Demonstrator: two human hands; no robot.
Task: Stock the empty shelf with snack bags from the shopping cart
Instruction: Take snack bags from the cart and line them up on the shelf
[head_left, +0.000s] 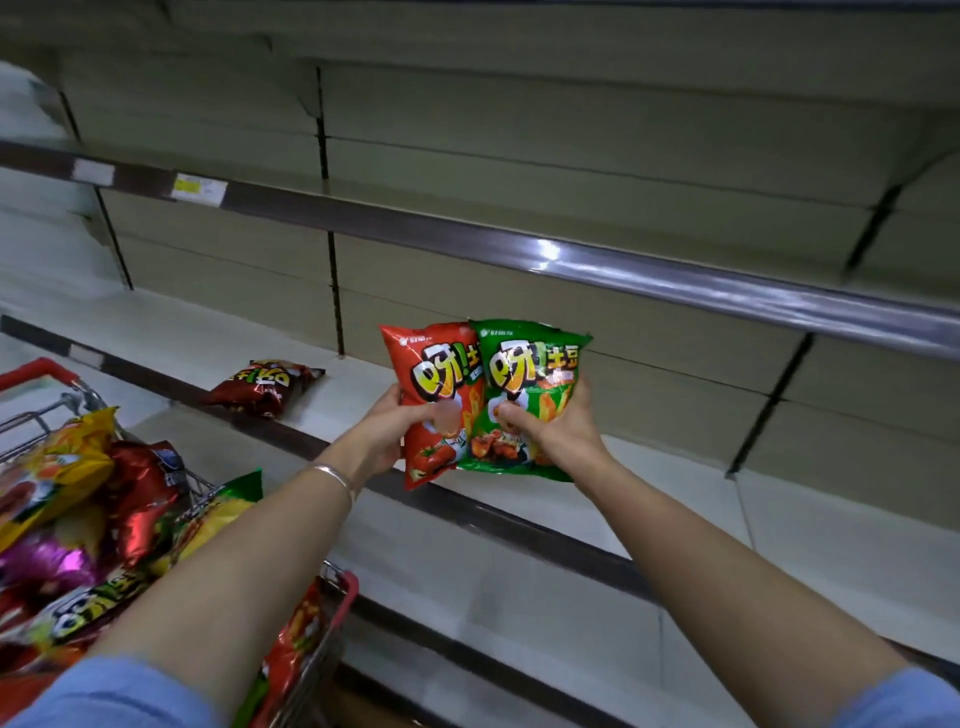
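Red bag (434, 384) gripped in left hand (387, 434), green bag (524, 395) gripped in right hand (558, 431), side by side above shelf (675, 499)

- The red snack bag (439, 400) and the green snack bag (524, 400) — glossy printed plastic film, crinkled where fingers press it.
- The dark red bag (262, 387) lying near the front edge of the lower shelf (675, 499) has a shiny, foil-like skin.
- That shelf's surface looks smooth, matt and painted.
- The upper shelf's edge rail (571, 260) is glossy and catches a bright glint.
- The shopping cart (332, 623) — bare metal wire with red plastic trim.
- A smooth metal bangle (332, 475); blue cloth sleeves (114, 696).
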